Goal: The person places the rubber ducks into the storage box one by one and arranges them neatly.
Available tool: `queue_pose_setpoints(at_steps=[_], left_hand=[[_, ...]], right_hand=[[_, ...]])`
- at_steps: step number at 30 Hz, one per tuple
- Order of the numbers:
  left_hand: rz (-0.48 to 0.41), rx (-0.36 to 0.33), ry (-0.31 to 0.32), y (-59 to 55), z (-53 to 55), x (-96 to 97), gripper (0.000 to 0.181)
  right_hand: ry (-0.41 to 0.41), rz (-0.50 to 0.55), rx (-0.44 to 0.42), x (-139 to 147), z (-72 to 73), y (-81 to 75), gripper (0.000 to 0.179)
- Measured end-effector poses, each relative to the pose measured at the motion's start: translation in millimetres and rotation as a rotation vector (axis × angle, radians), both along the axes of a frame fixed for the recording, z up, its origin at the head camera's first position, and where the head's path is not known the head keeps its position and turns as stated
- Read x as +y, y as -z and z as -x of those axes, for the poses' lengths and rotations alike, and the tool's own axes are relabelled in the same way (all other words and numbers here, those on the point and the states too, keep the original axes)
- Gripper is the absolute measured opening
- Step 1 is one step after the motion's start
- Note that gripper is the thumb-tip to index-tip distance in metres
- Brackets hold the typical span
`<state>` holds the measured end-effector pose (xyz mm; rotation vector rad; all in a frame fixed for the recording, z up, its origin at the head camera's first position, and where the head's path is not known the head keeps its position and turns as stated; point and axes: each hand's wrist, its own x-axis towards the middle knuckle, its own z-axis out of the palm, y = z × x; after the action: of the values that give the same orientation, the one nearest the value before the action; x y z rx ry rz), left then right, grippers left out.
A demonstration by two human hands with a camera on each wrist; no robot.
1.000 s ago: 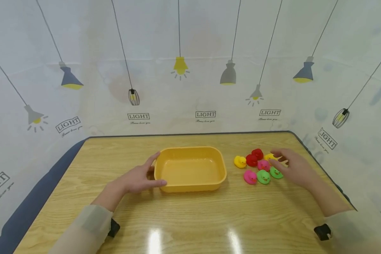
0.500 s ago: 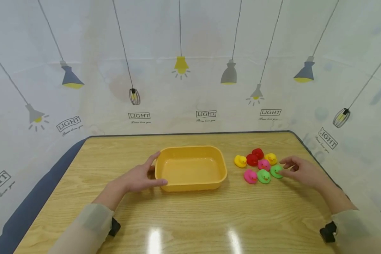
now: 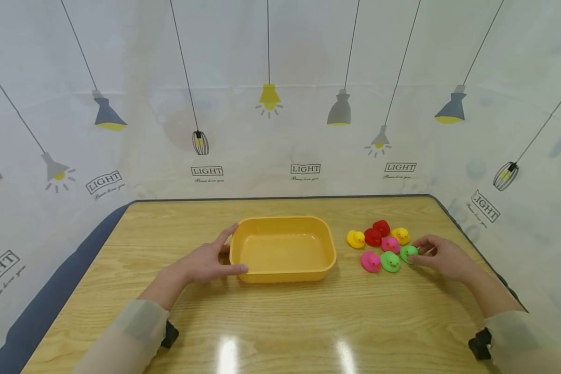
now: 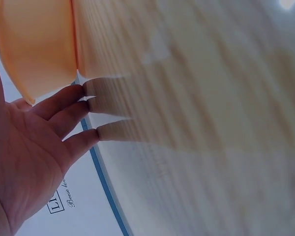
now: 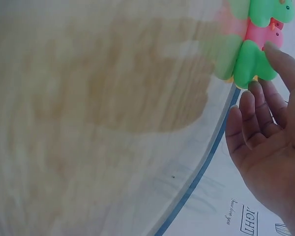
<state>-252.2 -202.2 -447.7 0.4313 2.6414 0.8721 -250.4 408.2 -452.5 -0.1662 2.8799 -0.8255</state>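
A yellow plastic basin (image 3: 282,275) stands on the wooden table. My left hand (image 3: 208,262) holds its left end, thumb at the near corner and index finger at the far corner; in the left wrist view the other fingers of the left hand (image 4: 44,132) reach down beside the basin (image 4: 37,44). To the right, my right hand (image 3: 446,257) pinches the rightmost green rubber duck (image 3: 408,253) between thumb and fingers. In the right wrist view the thumb overlaps the front of this green duck (image 5: 253,66), and the fingertips are at its far side.
Several more rubber ducks cluster beside it: a second green duck (image 3: 390,262), pink ducks (image 3: 370,262), red ducks (image 3: 373,237) and yellow ducks (image 3: 355,239). A white cloth printed with lamps (image 3: 304,140) surrounds the wooden table (image 3: 280,322) at back and sides.
My right hand has come back from over the yellow duck at the right, down to the rightmost green duck, and its fingers have closed in on it. The left hand stays at the basin.
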Motion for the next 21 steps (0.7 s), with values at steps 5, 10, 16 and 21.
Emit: queue_pose_setpoints(at_steps=[5, 10, 16, 21], left_hand=[[-0.003, 0.004, 0.002, -0.7, -0.2, -0.5, 0.122], [-0.007, 0.014, 0.014, 0.1, -0.4, -0.3, 0.122], [-0.004, 0.009, -0.001, -0.2, -0.9, -0.4, 0.122], [-0.007, 0.009, 0.005, -0.7, -1.5, -0.4, 0.122]], right_hand=[[0.006, -0.006, 0.005, -0.5, -0.7, -2.0, 0.052], [0.011, -0.018, 0.083, -4.5, -6.3, -9.0, 0.050], [-0.011, 0.024, 0.169, -23.3, -14.5, -26.9, 0.046], [-0.064, 0.062, 0.245, -48.5, -15.4, -40.4, 0.041]])
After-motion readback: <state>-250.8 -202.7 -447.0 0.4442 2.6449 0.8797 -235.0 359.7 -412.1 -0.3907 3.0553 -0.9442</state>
